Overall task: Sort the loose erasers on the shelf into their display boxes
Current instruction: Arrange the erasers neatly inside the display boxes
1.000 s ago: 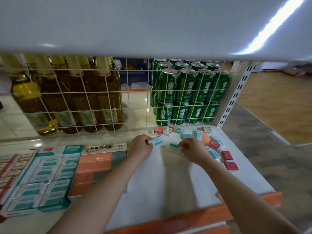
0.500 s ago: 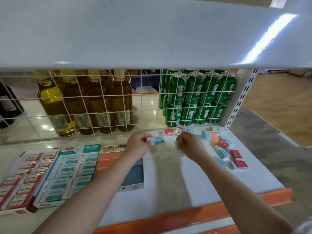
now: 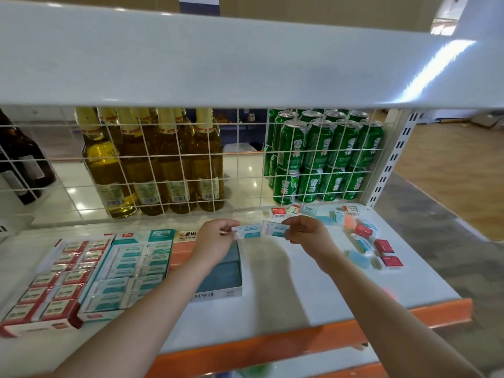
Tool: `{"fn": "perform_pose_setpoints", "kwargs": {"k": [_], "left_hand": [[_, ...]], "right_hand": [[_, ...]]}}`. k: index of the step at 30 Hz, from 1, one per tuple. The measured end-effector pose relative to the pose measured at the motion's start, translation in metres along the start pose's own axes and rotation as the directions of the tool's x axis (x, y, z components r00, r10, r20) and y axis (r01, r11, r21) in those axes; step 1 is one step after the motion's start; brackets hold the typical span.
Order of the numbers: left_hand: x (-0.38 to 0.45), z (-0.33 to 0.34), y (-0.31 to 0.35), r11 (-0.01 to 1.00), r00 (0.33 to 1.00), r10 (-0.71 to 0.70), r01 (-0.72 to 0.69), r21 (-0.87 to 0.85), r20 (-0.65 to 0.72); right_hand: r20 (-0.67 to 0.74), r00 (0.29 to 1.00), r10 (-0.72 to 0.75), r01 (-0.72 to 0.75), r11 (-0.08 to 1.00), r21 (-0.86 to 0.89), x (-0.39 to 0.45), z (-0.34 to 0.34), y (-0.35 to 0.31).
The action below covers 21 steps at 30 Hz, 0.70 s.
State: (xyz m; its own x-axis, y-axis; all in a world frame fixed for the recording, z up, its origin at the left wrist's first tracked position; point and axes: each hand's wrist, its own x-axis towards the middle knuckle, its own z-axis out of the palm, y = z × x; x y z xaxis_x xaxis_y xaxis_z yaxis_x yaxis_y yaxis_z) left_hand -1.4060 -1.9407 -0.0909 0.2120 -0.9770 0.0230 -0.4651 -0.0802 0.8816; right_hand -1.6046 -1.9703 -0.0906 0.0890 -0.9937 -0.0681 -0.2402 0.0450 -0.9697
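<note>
Pinching flat rectangular teal erasers [image 3: 248, 231], left hand [image 3: 216, 236], right hand [image 3: 306, 230].

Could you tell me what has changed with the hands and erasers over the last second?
The right hand lifted a teal eraser off the shelf and brought it up beside the teal eraser held by the left hand. The left hand kept its grip throughout. The loose erasers at the right and the display boxes stayed put.
</note>
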Motion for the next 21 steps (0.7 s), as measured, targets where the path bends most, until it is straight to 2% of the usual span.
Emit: {"fn": "perform_pose_setpoints", "kwargs": {"k": [11,17,21], "left_hand": [[-0.024,-0.023,-0.007,0.996,0.997,0.021,-0.015,0.093,-0.070],[-0.037,-0.048,-0.018,0.991,0.988,-0.007,0.028,0.129,-0.156],[-0.047,-0.075,-0.028,0.986,0.986,-0.002,0.030,0.167,-0.167]], "right_hand": [[0.035,0.998,-0.043,0.046,0.993,-0.113,-0.013,0.012,-0.003],[0.053,0.996,-0.075,0.083,0.985,-0.149,-0.026,0.039,-0.010],[0.060,0.994,-0.094,0.103,0.983,-0.155,-0.033,0.066,-0.023]]}}
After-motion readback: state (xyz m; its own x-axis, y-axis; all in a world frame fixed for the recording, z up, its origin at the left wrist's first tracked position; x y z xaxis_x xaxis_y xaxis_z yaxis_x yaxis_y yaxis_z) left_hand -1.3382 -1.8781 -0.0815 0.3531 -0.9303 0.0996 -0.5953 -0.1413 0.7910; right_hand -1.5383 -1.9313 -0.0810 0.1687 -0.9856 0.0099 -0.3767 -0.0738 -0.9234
